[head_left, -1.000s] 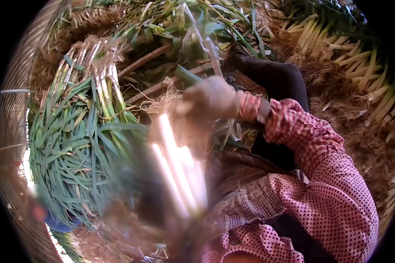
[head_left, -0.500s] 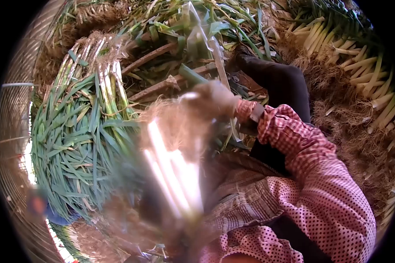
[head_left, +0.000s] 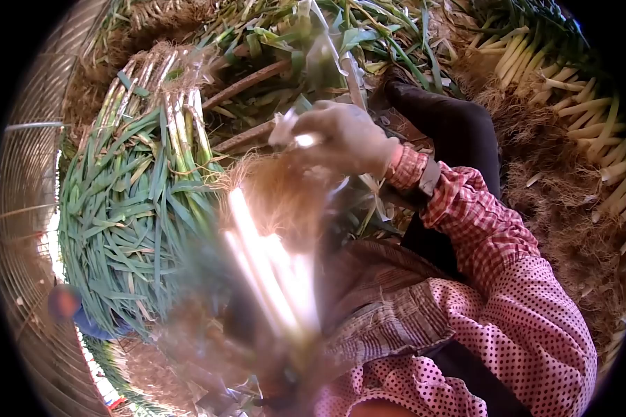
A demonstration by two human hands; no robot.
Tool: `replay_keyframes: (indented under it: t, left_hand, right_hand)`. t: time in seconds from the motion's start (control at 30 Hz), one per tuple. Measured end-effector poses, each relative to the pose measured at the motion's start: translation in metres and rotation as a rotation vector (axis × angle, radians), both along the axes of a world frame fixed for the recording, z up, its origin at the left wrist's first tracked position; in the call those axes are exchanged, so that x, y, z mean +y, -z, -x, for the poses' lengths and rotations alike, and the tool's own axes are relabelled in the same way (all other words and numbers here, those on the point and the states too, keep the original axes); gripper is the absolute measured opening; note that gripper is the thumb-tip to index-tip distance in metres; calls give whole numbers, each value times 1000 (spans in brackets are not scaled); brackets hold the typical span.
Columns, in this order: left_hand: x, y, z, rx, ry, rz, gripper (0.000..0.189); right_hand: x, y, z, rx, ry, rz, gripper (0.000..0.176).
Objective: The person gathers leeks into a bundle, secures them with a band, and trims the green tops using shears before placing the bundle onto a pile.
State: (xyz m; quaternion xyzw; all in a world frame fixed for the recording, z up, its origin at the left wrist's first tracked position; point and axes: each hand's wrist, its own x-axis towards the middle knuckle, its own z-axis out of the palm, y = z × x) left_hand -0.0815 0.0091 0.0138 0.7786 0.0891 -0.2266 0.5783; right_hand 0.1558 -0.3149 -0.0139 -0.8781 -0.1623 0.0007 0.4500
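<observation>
A bunch of leeks point(head_left: 268, 271) stands close to the camera, its white stalks glaring with light and its brown roots point(head_left: 278, 191) upward. Around the stalks' lower end, my left hand point(head_left: 282, 368) is a dark blur; it seems to grip the bunch there, but its fingers are not clear. My right hand point(head_left: 348, 135), in a pale glove, is just above the roots. Its fingers are bent together, with a small pale scrap point(head_left: 283, 128) at their tips that I cannot make out.
At left lies a large heap of leeks point(head_left: 125, 208) with long green leaves. Trimmed-looking white stalks with roots point(head_left: 584, 111) line the right side. Wooden sticks point(head_left: 247, 87) and loose leaves lie ahead. A dark-clad leg point(head_left: 459, 128) is bent beside my right arm. A ribbed wall point(head_left: 21, 174) curves along the left.
My right hand has risen slightly and moved away from the roots, showing more sharply. The leek bunch stays in nearly the same place. The whole view has shifted a little.
</observation>
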Motion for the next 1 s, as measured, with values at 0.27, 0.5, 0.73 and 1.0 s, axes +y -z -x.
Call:
replay_keyframes:
  t: [0.27,0.5,0.73,1.0]
  left_hand:
    - [3,7,1,-34,-12,-31,129]
    - [-1,5,-10,21,-48,0,129]
    - [-8,-1,-18,63,-18,-1,130]
    - [2,11,-17,73,-93,30,131]
  right_hand:
    - [71,-15,-24,-86,-206,487,23]
    - [-8,11,-64,9,51,275,20]
    - [81,-4,61,109,-360,244,30]
    - [50,4,-24,65,10,224,34]
